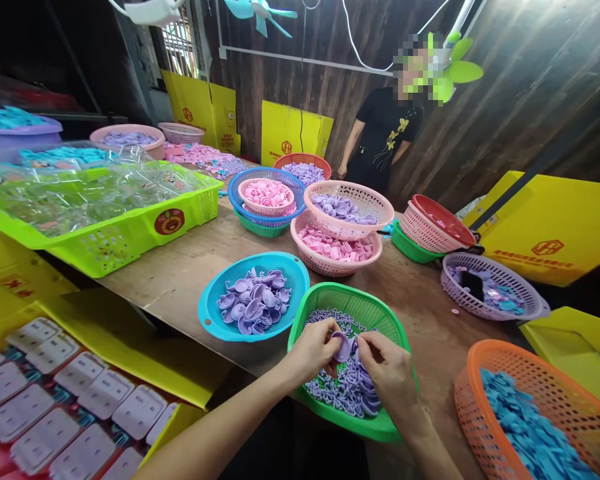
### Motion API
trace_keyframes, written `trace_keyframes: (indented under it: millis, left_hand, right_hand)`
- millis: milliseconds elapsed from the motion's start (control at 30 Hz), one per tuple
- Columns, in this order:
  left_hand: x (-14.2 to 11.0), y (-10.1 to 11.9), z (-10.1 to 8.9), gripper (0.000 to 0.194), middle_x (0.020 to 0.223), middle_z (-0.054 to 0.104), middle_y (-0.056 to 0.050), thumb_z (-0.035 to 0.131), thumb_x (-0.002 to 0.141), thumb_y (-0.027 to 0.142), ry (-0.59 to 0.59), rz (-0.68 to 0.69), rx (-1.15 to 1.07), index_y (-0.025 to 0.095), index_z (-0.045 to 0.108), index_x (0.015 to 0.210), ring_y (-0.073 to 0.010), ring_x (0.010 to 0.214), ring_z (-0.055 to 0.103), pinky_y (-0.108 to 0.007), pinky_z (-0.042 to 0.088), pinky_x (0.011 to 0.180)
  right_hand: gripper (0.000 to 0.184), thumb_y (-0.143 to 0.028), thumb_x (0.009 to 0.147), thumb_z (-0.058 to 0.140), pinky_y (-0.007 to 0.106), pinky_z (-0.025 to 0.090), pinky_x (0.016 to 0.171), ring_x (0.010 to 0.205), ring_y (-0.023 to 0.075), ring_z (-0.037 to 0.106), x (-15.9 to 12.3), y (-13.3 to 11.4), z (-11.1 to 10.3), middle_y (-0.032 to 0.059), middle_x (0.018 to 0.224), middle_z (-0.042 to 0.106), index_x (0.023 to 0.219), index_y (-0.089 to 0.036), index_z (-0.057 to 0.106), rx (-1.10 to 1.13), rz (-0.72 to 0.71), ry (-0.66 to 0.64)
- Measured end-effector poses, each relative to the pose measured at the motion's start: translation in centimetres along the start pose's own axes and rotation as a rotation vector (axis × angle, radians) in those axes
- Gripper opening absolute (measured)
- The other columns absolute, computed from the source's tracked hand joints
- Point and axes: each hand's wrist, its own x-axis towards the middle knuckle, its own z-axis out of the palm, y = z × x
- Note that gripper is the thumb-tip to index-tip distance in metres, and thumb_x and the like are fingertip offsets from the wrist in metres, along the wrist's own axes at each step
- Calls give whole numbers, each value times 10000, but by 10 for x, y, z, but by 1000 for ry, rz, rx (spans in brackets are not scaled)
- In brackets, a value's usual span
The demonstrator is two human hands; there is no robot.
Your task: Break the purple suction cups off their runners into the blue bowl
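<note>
My left hand (313, 350) pinches a round, shallow purple plastic piece (342, 348) by its edge. Close beside it, the fingers of my right hand (387, 367) are closed at a small purple plastic part (355, 345), mostly hidden by the fingertips. Both hands are over a green basket (397, 320). Inside lie many small purple hook-like parts (333, 395), with round purple pieces (367, 393) heaped below my right hand. To the left, a blue bowl (207, 303) holds a pile of round purple pieces (255, 303).
Pink baskets (313, 253) of purple and pink parts stand behind. An orange basket (473, 380) of blue parts is at right. A lime crate (100, 257) holds clear packaging. A yellow box (130, 343) sits lower left. A person (380, 133) stands across the table (165, 280).
</note>
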Motion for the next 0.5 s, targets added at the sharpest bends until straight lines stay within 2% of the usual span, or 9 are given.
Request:
trace_keyframes:
  millis: [100,167,333,500]
  left_hand:
    - [-6,4,4,143,562,557,27,377,820,282,123,91,162,180,475,798,-103,416,546,-165,363,373]
    - [-9,7,5,158,533,543,36,360,831,262,162,129,242,183,495,806,-93,415,532,-164,360,395]
    - [-12,10,6,233,506,538,37,327,855,242,180,169,326,185,552,876,-84,416,515,-171,368,442]
    - [-14,8,7,258,521,544,34,316,866,247,178,166,335,183,564,893,-80,406,502,-169,345,421]
  right_hand:
    - [194,-270,838,457,209,347,574,569,101,492,-3,-10,2,-16,647,561,731,-175,588,-14,-34,16]
    - [195,-262,840,455,213,341,576,569,101,488,-4,-14,4,-18,641,556,723,-176,585,-22,-46,7]
    - [207,-261,850,440,220,332,571,574,104,481,-3,-17,8,-13,646,552,727,-175,582,-27,-59,4]
    - [215,-261,858,429,219,334,569,566,104,479,-3,-18,8,-14,646,554,735,-177,584,-18,-68,10]
